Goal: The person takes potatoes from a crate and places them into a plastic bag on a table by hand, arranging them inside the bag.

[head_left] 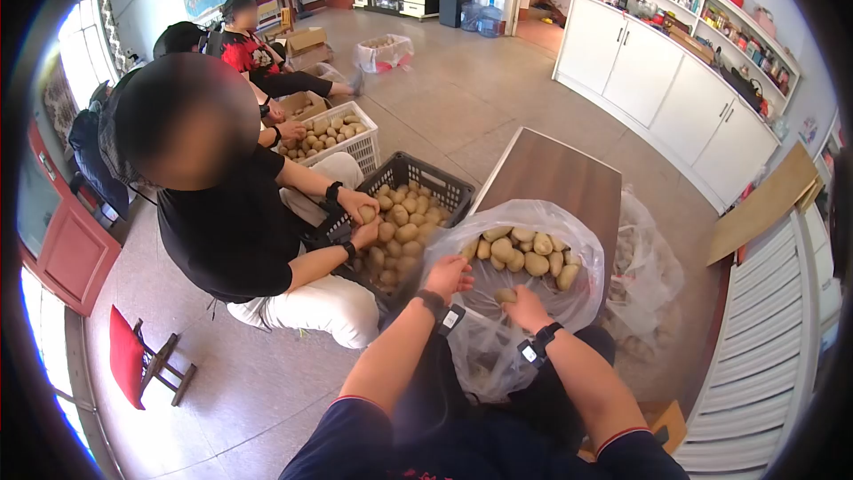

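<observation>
My right hand [528, 310] is closed around a potato [506, 295], held over the near side of a clear plastic bag [484, 360]. My left hand [450, 276] is at the bag's left edge, fingers apart and nothing in them. Several more potatoes [536, 264] lie together inside the bag's open mouth, beyond both hands. The bag is spread across the near end of a brown-topped table [555, 164] and hangs down toward my lap.
To the left, a seated person [222, 222] handles a potato over a black crate [449, 185] full of potatoes. Farther back are a white crate [366, 147] and other seated people. Another filled plastic bag [644, 258] stands right of the table. A red folding stool [127, 356] is at lower left.
</observation>
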Available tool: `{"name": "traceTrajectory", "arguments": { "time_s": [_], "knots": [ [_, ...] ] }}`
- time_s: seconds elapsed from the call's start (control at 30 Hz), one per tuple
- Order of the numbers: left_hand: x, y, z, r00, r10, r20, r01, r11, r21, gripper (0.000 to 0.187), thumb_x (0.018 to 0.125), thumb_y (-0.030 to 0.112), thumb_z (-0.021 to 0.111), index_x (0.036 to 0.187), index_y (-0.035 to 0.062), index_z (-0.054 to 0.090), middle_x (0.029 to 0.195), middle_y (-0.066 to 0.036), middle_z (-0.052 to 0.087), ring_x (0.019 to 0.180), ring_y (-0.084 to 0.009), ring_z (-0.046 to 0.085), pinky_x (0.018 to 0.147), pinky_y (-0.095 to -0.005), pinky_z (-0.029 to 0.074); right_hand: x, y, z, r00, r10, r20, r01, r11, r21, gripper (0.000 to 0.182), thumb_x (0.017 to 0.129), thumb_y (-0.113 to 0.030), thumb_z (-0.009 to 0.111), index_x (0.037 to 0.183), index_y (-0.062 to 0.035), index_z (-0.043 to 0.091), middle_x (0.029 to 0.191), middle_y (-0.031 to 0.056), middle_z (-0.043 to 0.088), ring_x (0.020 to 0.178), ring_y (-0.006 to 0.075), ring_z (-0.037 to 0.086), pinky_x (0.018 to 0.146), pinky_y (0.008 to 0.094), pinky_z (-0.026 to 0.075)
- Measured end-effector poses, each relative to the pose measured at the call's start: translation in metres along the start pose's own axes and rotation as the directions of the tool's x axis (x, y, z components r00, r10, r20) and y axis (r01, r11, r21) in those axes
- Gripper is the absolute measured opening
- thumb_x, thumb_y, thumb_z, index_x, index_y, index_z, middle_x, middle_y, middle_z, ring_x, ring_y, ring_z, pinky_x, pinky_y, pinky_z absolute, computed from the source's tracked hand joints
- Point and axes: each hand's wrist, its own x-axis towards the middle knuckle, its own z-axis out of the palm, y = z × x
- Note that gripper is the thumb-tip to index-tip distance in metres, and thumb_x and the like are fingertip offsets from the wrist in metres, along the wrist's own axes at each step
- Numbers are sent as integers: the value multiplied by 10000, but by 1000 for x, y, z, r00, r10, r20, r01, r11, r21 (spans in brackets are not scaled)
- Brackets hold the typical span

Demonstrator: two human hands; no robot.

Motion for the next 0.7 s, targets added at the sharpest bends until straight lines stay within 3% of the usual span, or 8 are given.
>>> {"name": "traceTrajectory", "arguments": {
  "time_s": [0.17,0.3,0.37,0.4,0.47,0.5,0.57,0.7],
  "knots": [
    [6,-2,-4,999,-32,-5,32,999,42,306,906,267,543,1110,39,535,965,-90,583,724,-223,616,585,-344,529,9,-35,-23,998,-57,-7,57,980,190,451,770,-271,722,1105,11,613,1006,213,667,969,344,648,822,396,500],
    [3,-1,-8,995,-65,71,64,998,9,369,913,300,561,1165,32,530,1025,-108,577,781,-240,620,612,-361,537,22,-48,-25,998,-48,50,31,951,308,450,762,-262,733,1098,15,620,996,202,669,943,311,655,809,375,502],
    [4,-7,-10,989,-103,103,104,995,-3,389,920,307,564,1187,27,526,1054,-115,575,806,-249,622,622,-369,540,30,-49,-22,986,-134,95,80,898,432,434,771,-240,731,1096,26,620,980,170,673,896,253,657,789,353,506],
    [10,-12,-13,981,-85,176,84,996,16,383,940,331,538,1185,38,514,1085,-113,578,832,-262,629,644,-385,540,31,-51,-22,988,-122,98,68,898,435,434,771,-240,731,1096,26,620,980,170,673,896,253,657,789,353,506],
    [18,-13,-13,958,-83,276,88,996,-5,354,980,347,489,1172,52,530,1098,-98,605,875,-258,642,647,-368,538,34,-59,-27,968,-147,204,4,820,572,351,867,-131,675,1160,36,579,933,75,638,771,95,601,643,241,484],
    [14,-9,-10,958,-96,270,99,995,4,354,980,347,489,1172,52,530,1098,-98,605,875,-258,642,647,-368,538,35,-61,-28,968,-142,208,-6,814,581,351,867,-131,675,1160,36,579,933,75,638,771,95,601,643,241,484],
    [5,6,-3,919,-160,361,182,983,-29,336,990,330,479,1169,56,554,1063,-94,638,847,-243,652,624,-330,534,39,-61,-30,956,-128,266,-113,674,730,369,887,-157,661,1185,35,562,936,68,629,747,99,592,629,236,481],
    [16,10,-10,927,-195,320,211,977,-18,339,994,326,476,1181,56,559,1033,-94,657,784,-234,658,605,-317,530,61,-43,-23,935,-147,324,-170,614,771,379,905,-207,645,1201,14,562,974,69,626,744,109,595,636,246,487]
  ]
}}
